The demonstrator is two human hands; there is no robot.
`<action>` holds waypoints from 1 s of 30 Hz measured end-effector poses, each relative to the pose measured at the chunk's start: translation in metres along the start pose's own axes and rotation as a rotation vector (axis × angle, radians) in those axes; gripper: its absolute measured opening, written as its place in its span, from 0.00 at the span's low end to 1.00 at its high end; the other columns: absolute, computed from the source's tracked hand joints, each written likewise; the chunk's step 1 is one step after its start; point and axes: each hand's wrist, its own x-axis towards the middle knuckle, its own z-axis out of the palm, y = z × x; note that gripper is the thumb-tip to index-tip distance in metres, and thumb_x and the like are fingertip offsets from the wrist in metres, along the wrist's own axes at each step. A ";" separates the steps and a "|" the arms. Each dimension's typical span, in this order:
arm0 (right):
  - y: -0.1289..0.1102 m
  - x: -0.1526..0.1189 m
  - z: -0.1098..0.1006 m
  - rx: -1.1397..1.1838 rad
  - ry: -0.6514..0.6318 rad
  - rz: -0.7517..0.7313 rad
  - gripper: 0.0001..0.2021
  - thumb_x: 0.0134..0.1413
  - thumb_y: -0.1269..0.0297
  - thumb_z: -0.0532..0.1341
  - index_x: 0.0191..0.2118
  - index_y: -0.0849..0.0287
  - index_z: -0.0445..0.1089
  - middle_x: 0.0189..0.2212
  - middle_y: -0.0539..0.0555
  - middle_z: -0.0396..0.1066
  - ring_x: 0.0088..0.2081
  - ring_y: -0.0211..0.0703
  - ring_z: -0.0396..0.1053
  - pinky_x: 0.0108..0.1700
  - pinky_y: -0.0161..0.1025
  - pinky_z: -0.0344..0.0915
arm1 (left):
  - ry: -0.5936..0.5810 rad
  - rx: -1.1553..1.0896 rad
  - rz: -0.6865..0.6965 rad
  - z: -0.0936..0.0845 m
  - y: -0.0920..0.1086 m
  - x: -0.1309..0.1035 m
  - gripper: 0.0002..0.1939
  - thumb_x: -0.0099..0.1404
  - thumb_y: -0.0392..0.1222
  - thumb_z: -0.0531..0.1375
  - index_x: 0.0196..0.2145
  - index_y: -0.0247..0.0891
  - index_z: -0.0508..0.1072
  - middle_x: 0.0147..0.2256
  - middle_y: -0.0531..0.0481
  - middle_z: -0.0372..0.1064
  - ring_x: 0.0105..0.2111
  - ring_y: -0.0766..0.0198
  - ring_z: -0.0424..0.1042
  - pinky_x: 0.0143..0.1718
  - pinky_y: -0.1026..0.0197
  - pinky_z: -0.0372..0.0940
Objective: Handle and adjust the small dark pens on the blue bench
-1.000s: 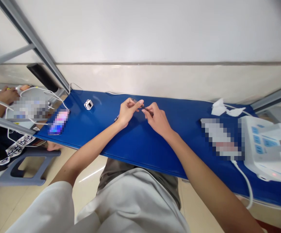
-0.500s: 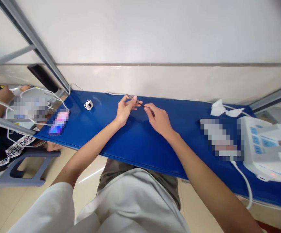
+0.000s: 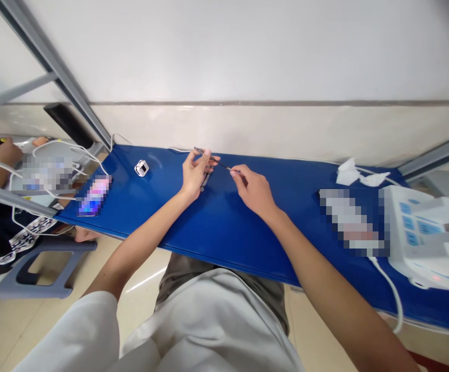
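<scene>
Over the middle of the blue table, my left hand pinches a thin dark stick-like object. The far end of this object sticks out past the left fingers, toward the wall. My right hand is closed on its other end with thumb and forefinger. Under the left fingers a narrow dark piece shows in part; whether it lies on the table or hangs from the hand I cannot tell.
A small white device and a phone are at the left. Right: crumpled white tissue, a blurred-out phone with a cable, a white power strip. Beyond the left frame, another person's hand shows.
My left hand has shifted slightly left, so more of the thin dark object shows between the hands. The narrow dark piece below the left fingers has come into view. My right hand has barely moved.
</scene>
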 end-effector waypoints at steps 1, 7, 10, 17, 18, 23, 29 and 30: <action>0.000 0.000 0.000 -0.003 0.001 0.001 0.26 0.81 0.41 0.48 0.55 0.52 0.77 0.36 0.57 0.81 0.33 0.53 0.76 0.37 0.44 0.61 | 0.008 0.000 0.008 0.000 0.001 0.000 0.23 0.68 0.62 0.74 0.44 0.44 0.71 0.42 0.46 0.85 0.40 0.62 0.84 0.40 0.61 0.75; -0.002 0.001 -0.002 -0.013 0.006 0.002 0.26 0.81 0.40 0.48 0.53 0.51 0.77 0.34 0.57 0.80 0.33 0.54 0.76 0.35 0.43 0.60 | 0.044 0.023 0.013 0.000 0.004 0.000 0.24 0.69 0.64 0.73 0.44 0.44 0.72 0.44 0.46 0.85 0.42 0.60 0.84 0.40 0.60 0.76; -0.003 0.001 -0.003 -0.022 0.012 0.009 0.26 0.81 0.40 0.48 0.53 0.52 0.77 0.33 0.57 0.80 0.32 0.53 0.75 0.35 0.43 0.60 | 0.052 0.015 0.015 0.000 0.005 0.000 0.23 0.69 0.63 0.73 0.44 0.44 0.72 0.43 0.46 0.84 0.43 0.60 0.83 0.40 0.60 0.75; -0.001 0.001 -0.002 -0.022 0.022 0.018 0.24 0.81 0.42 0.50 0.53 0.52 0.77 0.33 0.56 0.79 0.31 0.53 0.74 0.35 0.43 0.59 | 0.076 0.005 0.024 -0.002 0.005 0.002 0.23 0.68 0.63 0.74 0.45 0.44 0.73 0.42 0.47 0.84 0.43 0.59 0.84 0.43 0.58 0.76; -0.001 0.001 -0.002 -0.024 0.024 0.019 0.24 0.81 0.43 0.50 0.52 0.52 0.77 0.33 0.56 0.79 0.31 0.52 0.74 0.35 0.43 0.58 | 0.077 0.005 0.030 -0.002 0.005 0.002 0.23 0.68 0.63 0.74 0.45 0.44 0.73 0.43 0.47 0.84 0.44 0.59 0.84 0.43 0.58 0.76; -0.001 0.001 -0.002 -0.018 0.025 0.027 0.23 0.81 0.42 0.50 0.51 0.51 0.77 0.32 0.56 0.79 0.31 0.52 0.74 0.34 0.43 0.57 | 0.088 0.022 0.042 -0.002 0.005 0.003 0.22 0.69 0.63 0.73 0.45 0.45 0.74 0.44 0.46 0.84 0.45 0.58 0.83 0.42 0.58 0.77; 0.000 0.001 -0.002 -0.022 0.038 0.031 0.23 0.80 0.43 0.51 0.51 0.51 0.77 0.32 0.55 0.80 0.30 0.52 0.74 0.34 0.43 0.57 | 0.089 0.003 0.056 -0.003 0.005 0.003 0.21 0.70 0.62 0.73 0.44 0.45 0.74 0.43 0.46 0.84 0.45 0.58 0.83 0.43 0.57 0.76; 0.000 0.001 -0.002 -0.021 0.038 0.031 0.23 0.80 0.42 0.51 0.51 0.51 0.77 0.32 0.55 0.80 0.30 0.52 0.74 0.33 0.43 0.57 | 0.095 0.002 0.053 -0.002 0.005 0.003 0.21 0.70 0.62 0.73 0.44 0.45 0.74 0.43 0.46 0.84 0.45 0.57 0.83 0.43 0.57 0.77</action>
